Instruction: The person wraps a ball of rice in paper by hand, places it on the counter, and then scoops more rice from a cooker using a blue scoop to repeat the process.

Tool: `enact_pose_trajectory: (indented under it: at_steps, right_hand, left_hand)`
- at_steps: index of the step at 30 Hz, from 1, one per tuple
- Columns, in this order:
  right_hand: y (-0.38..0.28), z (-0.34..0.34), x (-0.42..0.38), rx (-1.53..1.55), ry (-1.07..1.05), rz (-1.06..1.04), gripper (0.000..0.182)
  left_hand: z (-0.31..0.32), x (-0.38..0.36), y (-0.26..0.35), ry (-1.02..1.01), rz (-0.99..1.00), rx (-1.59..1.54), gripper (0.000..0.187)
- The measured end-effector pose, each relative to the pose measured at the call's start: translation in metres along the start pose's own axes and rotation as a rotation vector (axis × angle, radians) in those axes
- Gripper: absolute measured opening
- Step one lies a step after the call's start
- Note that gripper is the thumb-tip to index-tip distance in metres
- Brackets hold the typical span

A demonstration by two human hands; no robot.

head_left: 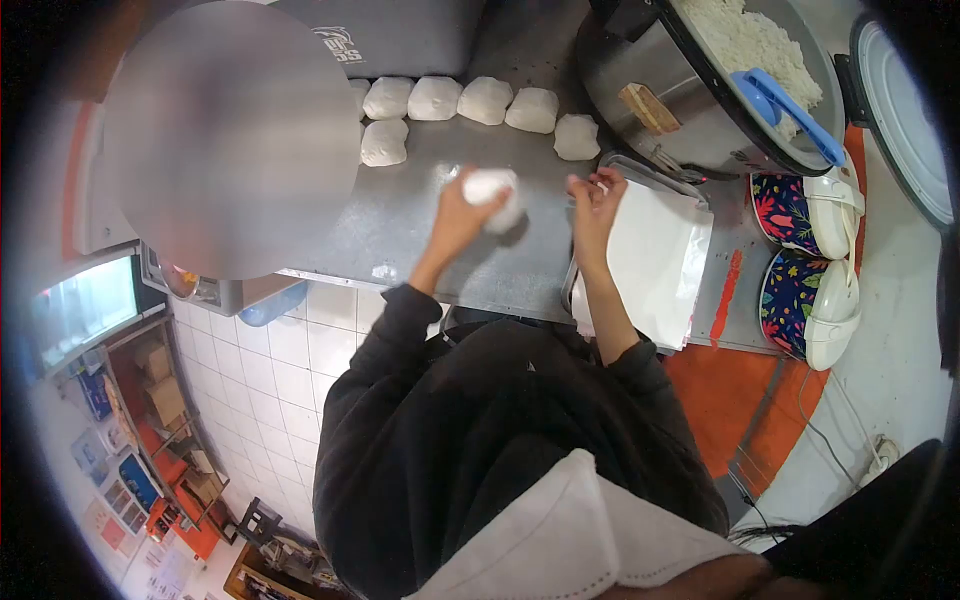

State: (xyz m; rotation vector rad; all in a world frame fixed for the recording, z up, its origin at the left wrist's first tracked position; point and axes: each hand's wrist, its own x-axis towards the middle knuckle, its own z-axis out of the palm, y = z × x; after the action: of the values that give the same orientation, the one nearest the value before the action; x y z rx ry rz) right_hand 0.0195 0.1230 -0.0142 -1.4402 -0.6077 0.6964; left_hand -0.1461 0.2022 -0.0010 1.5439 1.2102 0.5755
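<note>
A white paper-wrapped packet (pixel 490 190) is held in my left hand (pixel 465 215), slightly blurred, above the metal table (pixel 470 265). My right hand (pixel 597 205) is over the left edge of a stack of white paper sheets (pixel 660 255). Its fingers are curled together as in a pinch; whatever they may hold is too small to make out. Behind my hands, several similar white packets (pixel 434 99) stand in a row, with one packet (pixel 384 143) in front of the row at the left and another packet (pixel 576 137) at its right end.
A large rice cooker (pixel 640 75) full of white rice (pixel 750 45) stands at the back right, a blue scoop (pixel 795 115) in it, its lid (pixel 905 120) raised. Two flower-patterned containers (pixel 800 215) are right of the paper. A blurred round patch covers the left side.
</note>
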Motion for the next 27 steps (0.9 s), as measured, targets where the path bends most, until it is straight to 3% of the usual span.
enact_pose_trajectory:
  at_steps: [3, 5, 7, 8, 11, 12, 16, 20, 21, 23, 24, 25, 26, 27]
  right_hand:
    - [0.001, -0.016, 0.0, 0.071, 0.145, 0.008, 0.032]
    - [0.016, -0.032, -0.009, 0.058, -0.083, 0.089, 0.024]
    - [0.017, -0.039, -0.022, 0.023, -0.1, 0.128, 0.021]
    - [0.019, -0.043, -0.03, -0.014, -0.118, 0.18, 0.017]
    - [0.038, -0.057, -0.049, -0.008, -0.139, 0.197, 0.016]
    - [0.041, -0.058, -0.054, -0.002, -0.133, 0.195, 0.015]
    - [0.031, -0.064, -0.063, -0.015, -0.218, 0.234, 0.012]
    - [-0.015, -0.089, -0.044, -0.329, -0.208, 0.155, 0.011]
    - [-0.037, -0.095, -0.033, -0.336, -0.149, 0.127, 0.011]
    - [-0.085, -0.107, -0.004, -0.41, -0.17, -0.174, 0.009]
    - [-0.118, -0.114, 0.016, -0.529, -0.12, -0.363, 0.009]
    - [-0.152, -0.123, 0.042, -0.648, -0.074, -0.55, 0.009]
    - [-0.176, -0.137, 0.072, -0.714, 0.015, -0.664, 0.01]
    - [-0.21, -0.143, 0.097, -0.765, 0.03, -0.635, 0.012]
  left_hand:
    - [-0.024, 0.049, -0.02, 0.07, -0.055, 0.133, 0.059]
    - [-0.029, 0.069, -0.023, 0.074, -0.061, 0.226, 0.062]
    - [-0.023, 0.083, -0.039, 0.098, 0.009, 0.403, 0.067]
    - [-0.011, 0.086, -0.054, 0.277, 0.17, 0.615, 0.075]
    - [0.019, 0.063, -0.041, 0.398, 0.067, 0.693, 0.083]
    - [0.029, 0.062, -0.046, 0.453, 0.133, 0.788, 0.086]
    - [0.027, 0.065, -0.054, 0.369, 0.069, 0.733, 0.086]
    - [-0.004, 0.074, -0.096, 0.495, 0.337, 0.968, 0.083]
    - [-0.001, 0.069, -0.071, 0.525, 0.25, 0.889, 0.081]
    - [-0.001, 0.088, -0.12, 0.504, 0.334, 1.123, 0.08]
    - [0.0, 0.073, -0.074, 0.427, 0.204, 0.866, 0.08]
    - [-0.003, 0.083, -0.107, 0.44, 0.293, 0.945, 0.079]
    - [-0.004, 0.085, -0.09, 0.363, 0.174, 1.116, 0.078]
    - [-0.002, 0.083, -0.09, 0.369, 0.197, 1.108, 0.078]
